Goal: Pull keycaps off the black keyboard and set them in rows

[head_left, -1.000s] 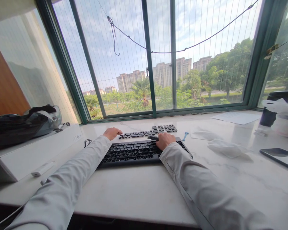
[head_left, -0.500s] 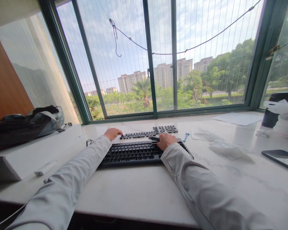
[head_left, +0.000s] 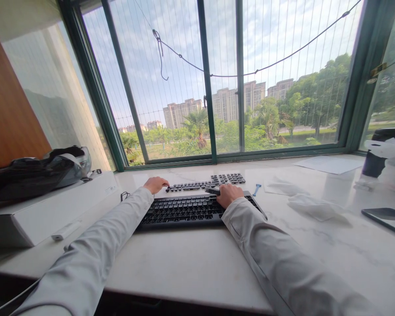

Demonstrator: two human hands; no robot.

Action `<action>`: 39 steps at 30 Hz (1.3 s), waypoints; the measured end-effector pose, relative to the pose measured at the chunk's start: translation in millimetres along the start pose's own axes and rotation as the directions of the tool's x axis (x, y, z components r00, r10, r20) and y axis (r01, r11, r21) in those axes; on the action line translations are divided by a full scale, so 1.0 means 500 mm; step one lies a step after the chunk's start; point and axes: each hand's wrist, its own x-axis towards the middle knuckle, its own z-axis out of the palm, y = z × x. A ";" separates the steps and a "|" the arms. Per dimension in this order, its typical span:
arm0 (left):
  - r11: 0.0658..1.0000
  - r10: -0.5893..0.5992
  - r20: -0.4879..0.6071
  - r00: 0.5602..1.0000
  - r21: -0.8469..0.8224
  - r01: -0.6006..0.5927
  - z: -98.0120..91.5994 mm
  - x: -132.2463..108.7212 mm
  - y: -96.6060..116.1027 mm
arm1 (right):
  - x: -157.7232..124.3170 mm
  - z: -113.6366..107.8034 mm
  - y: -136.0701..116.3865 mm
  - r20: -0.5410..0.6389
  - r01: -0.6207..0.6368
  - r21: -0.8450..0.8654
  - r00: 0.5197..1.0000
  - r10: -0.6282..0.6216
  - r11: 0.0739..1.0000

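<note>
A black keyboard lies on the counter, with part of its upper area showing bare key sockets. Behind it, loose black keycaps are laid out in rows. My left hand is at the left end of these rows, fingertips pinched at a dark keycap; the contact is small and hard to see. Over the right part of the keyboard, my right hand is closed around a slim black object that points left; its kind is unclear. My right wrist rests near the keyboard's right side.
A small blue tool lies right of the keyboard. Further right are crumpled clear plastic bags, a phone and a paper sheet. On the left stands a white box with a black bag on top. A window is behind.
The whole view has shifted slightly. Both hands stay in nearly the same places over the keycaps and keyboard.
</note>
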 end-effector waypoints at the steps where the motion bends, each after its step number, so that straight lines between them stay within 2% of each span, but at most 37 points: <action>1: 1.000 0.000 0.002 1.000 0.002 0.000 0.000 0.000 0.000 | 0.000 0.000 0.000 0.005 -0.001 0.001 1.000 0.001 1.000; 39: 1.000 -0.009 0.001 1.000 -0.007 0.009 -0.009 -0.002 0.006 | -0.001 -0.001 0.000 0.010 -0.011 0.017 1.000 0.011 1.000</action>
